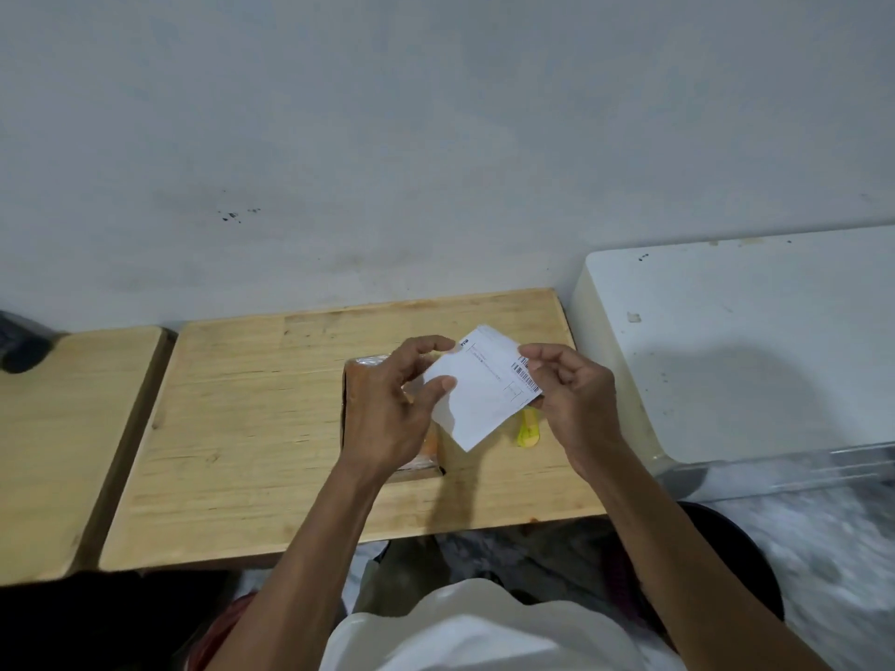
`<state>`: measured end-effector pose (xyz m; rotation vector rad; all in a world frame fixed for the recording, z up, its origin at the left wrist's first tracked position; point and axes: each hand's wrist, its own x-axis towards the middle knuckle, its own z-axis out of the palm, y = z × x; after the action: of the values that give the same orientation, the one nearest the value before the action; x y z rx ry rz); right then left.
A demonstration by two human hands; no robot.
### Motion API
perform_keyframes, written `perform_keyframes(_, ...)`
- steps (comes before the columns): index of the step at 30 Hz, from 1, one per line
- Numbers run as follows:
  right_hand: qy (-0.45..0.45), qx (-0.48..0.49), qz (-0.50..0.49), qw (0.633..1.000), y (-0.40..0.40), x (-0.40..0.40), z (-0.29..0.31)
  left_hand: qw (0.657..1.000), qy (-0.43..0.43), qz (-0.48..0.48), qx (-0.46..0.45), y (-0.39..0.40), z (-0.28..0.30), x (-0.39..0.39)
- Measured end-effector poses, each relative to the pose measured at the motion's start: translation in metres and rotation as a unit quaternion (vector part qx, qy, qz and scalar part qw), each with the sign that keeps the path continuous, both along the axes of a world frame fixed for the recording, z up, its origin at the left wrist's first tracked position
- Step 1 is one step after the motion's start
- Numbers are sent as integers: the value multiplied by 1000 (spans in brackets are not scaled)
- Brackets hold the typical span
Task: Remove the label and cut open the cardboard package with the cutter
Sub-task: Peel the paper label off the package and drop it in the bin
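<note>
On the wooden table (232, 428), the peeled shipping label (477, 394) was pinched between the left hand (387, 404) and right hand (574, 404) above the taped cardboard package (368, 368), so it should be set aside before reaching for the yellow cutter (527, 431) just under the right hand.

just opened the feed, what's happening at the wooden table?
A person holds a white label with both hands above a wooden table: the left hand pinches its left side, the right hand its barcode end. The label looks already off the package, which lies on the table under the left hand, mostly hidden. A yellow cutter lies on the table just right of the package, untouched. No cutting has begun yet.
</note>
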<state>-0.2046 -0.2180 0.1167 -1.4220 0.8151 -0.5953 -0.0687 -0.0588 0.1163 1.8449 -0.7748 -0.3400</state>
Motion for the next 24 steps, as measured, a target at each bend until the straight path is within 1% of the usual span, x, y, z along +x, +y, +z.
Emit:
perform_keyframes(2, 19, -68, 52, 996, 0, 0, 1, 997, -76, 1, 22, 2, 2, 0)
perform_keyframes(4, 44, -120, 107, 986, 3, 2, 3, 993, -114, 2, 40, 4, 2, 0)
perform_keyframes(5, 53, -155, 116, 980, 4, 3, 3, 991, -124, 4, 46, 4, 2, 0)
perform_keyframes(7, 47, -225, 112, 967, 7, 6, 4, 991, -130, 12, 38, 5, 2, -1)
perform_keyframes(9, 33, -261, 108, 959, 7, 7, 3, 993, -116, 18, 21, 6, 4, -2)
perform_keyframes(11, 38, -302, 118, 945, 4, 5, 2, 991, -129, 25, 29, 6, 7, -3)
perform_keyframes(14, 69, -395, 141, 905, 2, 6, 2, 989, -135, 28, 58, 4, 6, -4)
perform_keyframes(16, 79, -439, 162, 880, 4, 9, 4, 988, -132, 28, 77, 3, 5, -6)
perform_keyframes(18, 92, -455, 182, 867, 4, 10, 3, 983, -155, 17, 94, 2, 8, -10)
perform_keyframes(20, 107, -456, 202, 860, 3, 9, 3, 972, -206, 10, 110, 2, 11, -14)
perform_keyframes(22, 119, -442, 209, 864, 1, 8, 5, 963, -240, 8, 119, 1, 14, -17)
perform_keyframes(24, 124, -430, 204, 871, 2, 8, 9, 960, -249, 4, 126, 0, 13, -18)
